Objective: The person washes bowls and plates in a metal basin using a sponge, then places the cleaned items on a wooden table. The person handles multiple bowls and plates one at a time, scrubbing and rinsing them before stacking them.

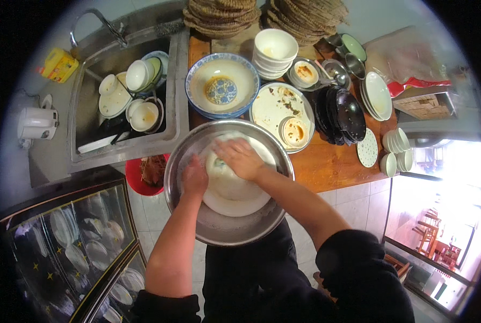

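Observation:
A large steel basin [224, 234] stands in front of me, with a white bowl or dish [240, 208] lying in it. My right hand [239, 156] lies over the upper part of the white dish, fingers stretched and slightly blurred. What is under its palm is hidden. At the dish's left edge is my left hand [195, 176], its fingers blurred; whether it grips the rim cannot be seen. Just beyond the basin are blue-and-white bowls [196, 87] and a soiled plate [264, 107] holding a small dirty bowl [295, 132].
A metal sink [175, 121] with dirty dishes is at the left, a red bucket [133, 177] below it. Stacked white bowls [276, 44], black dishes [347, 113] and small cups [389, 164] stand on the wooden counter [325, 169]. A glass-fronted cabinet [79, 250] stands lower left.

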Available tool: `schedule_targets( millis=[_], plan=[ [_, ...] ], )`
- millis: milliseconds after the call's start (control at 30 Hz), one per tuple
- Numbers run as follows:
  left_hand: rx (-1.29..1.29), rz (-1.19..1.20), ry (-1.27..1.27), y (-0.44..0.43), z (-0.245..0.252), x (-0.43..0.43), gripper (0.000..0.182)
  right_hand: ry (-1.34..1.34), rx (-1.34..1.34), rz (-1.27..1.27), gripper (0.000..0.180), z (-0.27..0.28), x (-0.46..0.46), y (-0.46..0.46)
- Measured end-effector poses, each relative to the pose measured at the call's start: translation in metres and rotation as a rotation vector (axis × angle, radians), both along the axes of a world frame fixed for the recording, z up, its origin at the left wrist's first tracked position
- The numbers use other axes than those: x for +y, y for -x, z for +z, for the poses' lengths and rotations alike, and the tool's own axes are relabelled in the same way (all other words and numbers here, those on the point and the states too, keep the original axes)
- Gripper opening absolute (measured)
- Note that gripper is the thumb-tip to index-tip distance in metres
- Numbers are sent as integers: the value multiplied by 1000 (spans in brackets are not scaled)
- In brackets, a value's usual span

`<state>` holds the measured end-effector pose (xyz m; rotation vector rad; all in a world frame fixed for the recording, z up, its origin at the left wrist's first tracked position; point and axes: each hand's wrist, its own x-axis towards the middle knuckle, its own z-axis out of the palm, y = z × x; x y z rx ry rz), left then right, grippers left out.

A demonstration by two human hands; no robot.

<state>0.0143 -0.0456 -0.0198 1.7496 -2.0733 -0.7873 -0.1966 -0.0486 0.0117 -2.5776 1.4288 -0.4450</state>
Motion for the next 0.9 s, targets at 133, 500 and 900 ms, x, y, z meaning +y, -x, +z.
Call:
schedule_targets(
  millis=[133,500,900],
  plan=[
    [-31,240,-125,6,9,10,27,-97,171,-304,50,17,35,0],
    [222,858,-240,49,7,88,47,-626,-183,-486,55,0,122,-73],
    [-945,-589,-106,16,37,87,55,0,-113,-29,30,-40,33,-50]
  ],
)
